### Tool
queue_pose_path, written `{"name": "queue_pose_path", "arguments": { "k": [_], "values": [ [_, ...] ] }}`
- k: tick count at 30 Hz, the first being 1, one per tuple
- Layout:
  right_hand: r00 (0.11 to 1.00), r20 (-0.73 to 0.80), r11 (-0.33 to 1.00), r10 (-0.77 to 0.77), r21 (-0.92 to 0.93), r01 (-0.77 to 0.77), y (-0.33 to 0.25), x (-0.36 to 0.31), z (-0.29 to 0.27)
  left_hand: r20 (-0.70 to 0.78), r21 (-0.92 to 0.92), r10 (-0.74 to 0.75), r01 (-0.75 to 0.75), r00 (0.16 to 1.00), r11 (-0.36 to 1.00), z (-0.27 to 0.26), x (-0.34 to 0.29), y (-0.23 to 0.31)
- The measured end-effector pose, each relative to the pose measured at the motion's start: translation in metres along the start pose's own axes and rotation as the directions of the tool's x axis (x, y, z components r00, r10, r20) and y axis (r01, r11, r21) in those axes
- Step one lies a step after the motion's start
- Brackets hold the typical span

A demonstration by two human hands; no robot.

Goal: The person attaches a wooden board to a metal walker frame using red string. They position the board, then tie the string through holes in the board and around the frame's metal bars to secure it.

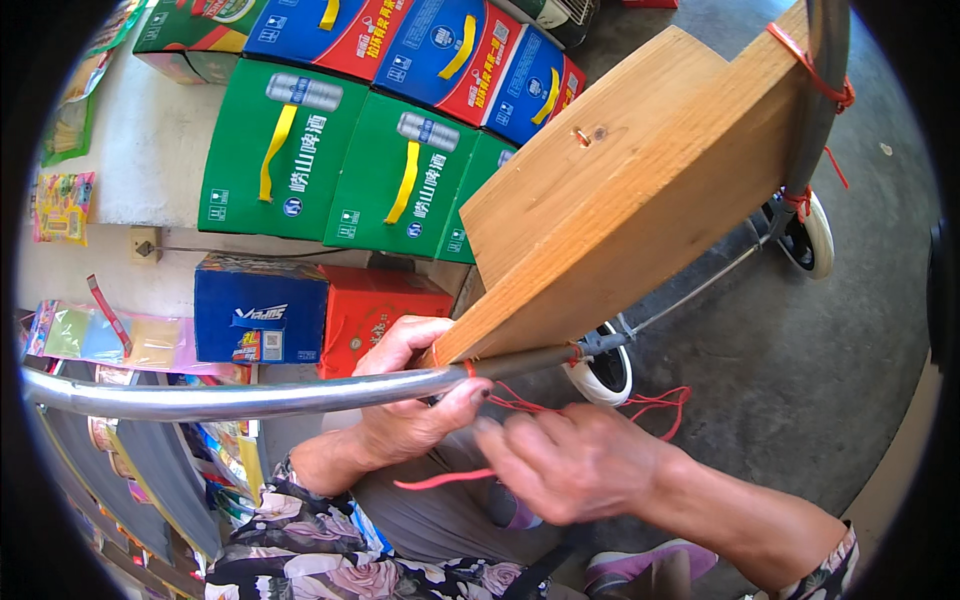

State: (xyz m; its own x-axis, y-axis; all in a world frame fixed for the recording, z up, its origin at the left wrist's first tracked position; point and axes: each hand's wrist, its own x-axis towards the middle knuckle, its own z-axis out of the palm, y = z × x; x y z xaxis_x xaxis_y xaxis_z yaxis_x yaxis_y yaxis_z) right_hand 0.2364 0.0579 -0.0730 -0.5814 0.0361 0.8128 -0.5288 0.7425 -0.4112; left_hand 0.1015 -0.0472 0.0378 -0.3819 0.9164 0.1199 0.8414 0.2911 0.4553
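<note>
**Handwork at the near corner**

Left hand (405, 430): curled round the metal tube (250, 401) at the wooden board's (640, 255) near corner; can't tell if it pins cord. Right hand (580, 460): fingers closed, apparently on red cord (445, 479), tail out at 9 o'clock. My judgement: press tube to wood, pull steadily, lose no slack. Board touches left fingers, runs toward 2 o'clock; from right hand, 12 to 1. Green cartons (240, 130) beyond, left hand's 11.
</note>
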Motion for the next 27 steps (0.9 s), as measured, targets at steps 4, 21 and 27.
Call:
{"name": "queue_pose_path", "arguments": {
  "k": [4,21,27],
  "values": [
    [0.917,0.267,0.881,0.295,0.296,-0.369,-0.021,-0.02,-0.029,0.086,0.178,0.171,-0.184,0.982,0.967,-0.008,-0.003,-0.017],
    [0.494,0.763,0.12,0.416,0.493,-0.862,0.016,0.0,-0.062,-0.005,-0.117,0.167,-0.166,0.986,0.979,0.0,-0.013,-0.032],
    [0.552,0.665,0.192,0.503,0.536,-0.822,0.024,0.014,-0.065,0.02,-0.082,0.204,-0.202,0.979,0.976,-0.002,-0.011,-0.031]
  ]
}}
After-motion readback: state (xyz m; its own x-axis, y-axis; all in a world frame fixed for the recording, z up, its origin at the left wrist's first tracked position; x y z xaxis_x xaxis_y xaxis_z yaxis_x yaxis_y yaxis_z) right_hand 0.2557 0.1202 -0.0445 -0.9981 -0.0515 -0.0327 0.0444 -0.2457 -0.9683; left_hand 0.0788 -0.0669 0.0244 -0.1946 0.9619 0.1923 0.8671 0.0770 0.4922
